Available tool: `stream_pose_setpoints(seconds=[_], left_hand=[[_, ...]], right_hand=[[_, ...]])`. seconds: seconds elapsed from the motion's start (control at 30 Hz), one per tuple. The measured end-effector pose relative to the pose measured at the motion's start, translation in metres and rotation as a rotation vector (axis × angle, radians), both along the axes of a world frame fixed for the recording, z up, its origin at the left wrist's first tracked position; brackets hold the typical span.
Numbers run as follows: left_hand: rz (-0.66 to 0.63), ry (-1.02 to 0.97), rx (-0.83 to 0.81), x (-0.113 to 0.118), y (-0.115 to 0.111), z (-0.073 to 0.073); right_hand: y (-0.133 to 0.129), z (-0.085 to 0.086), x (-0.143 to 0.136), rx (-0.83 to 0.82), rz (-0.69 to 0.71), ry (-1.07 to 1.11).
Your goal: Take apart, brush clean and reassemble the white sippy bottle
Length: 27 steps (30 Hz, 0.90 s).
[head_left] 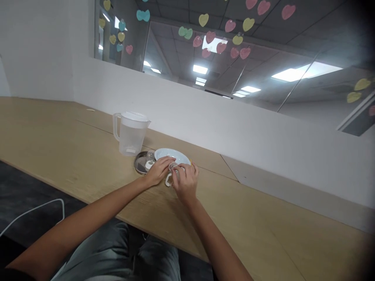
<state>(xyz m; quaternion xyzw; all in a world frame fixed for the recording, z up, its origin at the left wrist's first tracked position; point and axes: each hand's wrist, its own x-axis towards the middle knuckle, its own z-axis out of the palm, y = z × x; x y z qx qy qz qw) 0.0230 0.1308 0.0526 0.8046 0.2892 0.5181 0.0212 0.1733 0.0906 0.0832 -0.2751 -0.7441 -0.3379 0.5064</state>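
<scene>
A small clear vessel with a white curved handle (168, 180) stands on the table between my hands, mostly hidden by them. At its top is a clear round piece (172, 166), which may be a lid or strainer. My right hand (186, 182) has its fingers bent and closed on this round piece. From the left, my left hand (159, 171) lies against the vessel, its fingers together and curved around the far side. Just behind the hands is a pale blue-white oval dish (164, 152). A round metal tray (140, 163) holds a white ring-shaped part (149, 164) and a clear piece.
A translucent lidded pitcher (133, 134) stands at the back left, near the wall. Something yellow (191, 161) shows beside my right fingers. The wooden table (88, 164) runs along a white wall under a window with heart-shaped notes. Below it hangs a white cable (38, 206).
</scene>
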Motion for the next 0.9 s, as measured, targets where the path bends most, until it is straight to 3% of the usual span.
stream_pose_setpoints(seconds=[0.4,0.9], left_hand=[[0.037,-0.035,-0.071,-0.003,0.015,-0.006],[0.065,0.004,-0.072,-0.003,0.014,0.0]], right_hand=[[-0.017,0.014,0.004,0.273,0.164,-0.032],[-0.032,0.029,0.013,0.458,0.145,0.009]])
